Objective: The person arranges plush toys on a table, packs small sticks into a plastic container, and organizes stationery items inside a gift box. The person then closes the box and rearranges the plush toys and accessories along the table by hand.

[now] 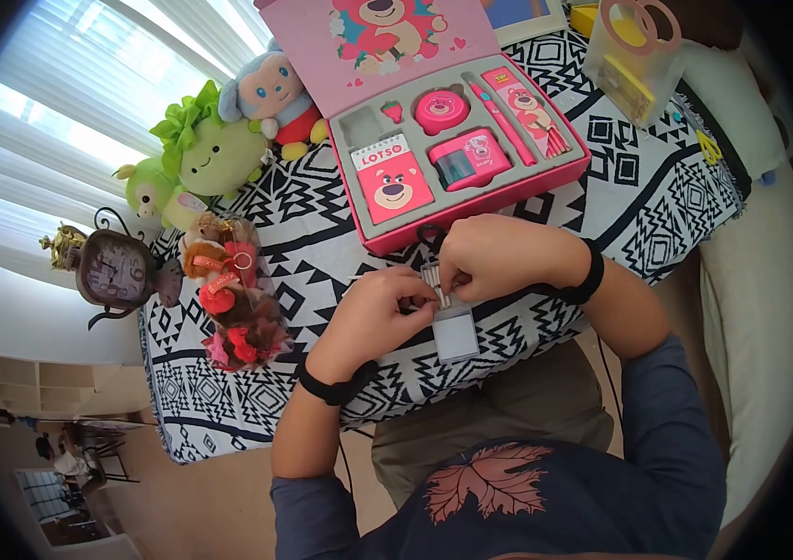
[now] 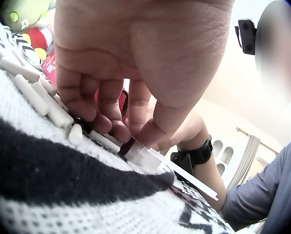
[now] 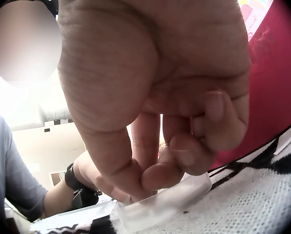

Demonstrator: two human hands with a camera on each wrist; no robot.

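Observation:
A small clear box (image 1: 455, 334) lies on the patterned cloth with its lid folded toward the person, and white sticks (image 1: 431, 277) show inside. My left hand (image 1: 373, 313) grips the box's edge between thumb and fingertips. From the other side my right hand (image 1: 508, 254) bends down into the box, its thumb and fingertips close together; what they pinch is hidden. In the left wrist view, loose white sticks (image 2: 31, 95) lie on the cloth beside my left hand (image 2: 140, 53). The right wrist view shows the translucent box (image 3: 160, 207) under my right hand (image 3: 155, 83).
Behind the hands stands an open pink gift box (image 1: 471, 208) with a notepad, sharpener and pencils. Plush toys (image 1: 219, 159), a clock (image 1: 116, 269) and a bagged bundle (image 1: 239, 313) are at the left. A translucent bag (image 1: 630, 79) and yellow scissors (image 1: 709, 147) are at the right.

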